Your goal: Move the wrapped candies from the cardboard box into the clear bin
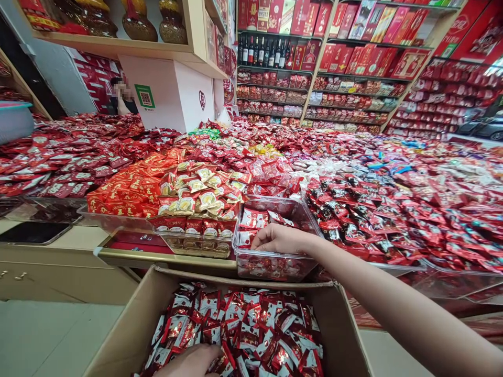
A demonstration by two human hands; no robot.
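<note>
Left hand (184, 362) sunk among red foil-wrapped sweets (236, 330) in the cardboard box (338, 319), its grip hidden; right hand (281, 239) curled downward inside the clear plastic tray (275, 267) just beyond the box, any grasp unclear. Slippery wrappers, a loose grip: risk of sweets spilling over the tray's rim.

Shop interior, shelves packed with red packaging

Tall wooden shelving (275, 68) at the back carries red gift boxes and a row of wine bottles (263, 52), while a wooden wall shelf (110, 47) at upper left holds large glass jars (139, 21). A white pillar (167, 91) bears a green QR-code sign (144, 96), with a person (122, 99) just beside it. Pale floor tiles (58, 335) show below a cream worktop (55, 280) with drawer handles. The light is bright and even.
</note>
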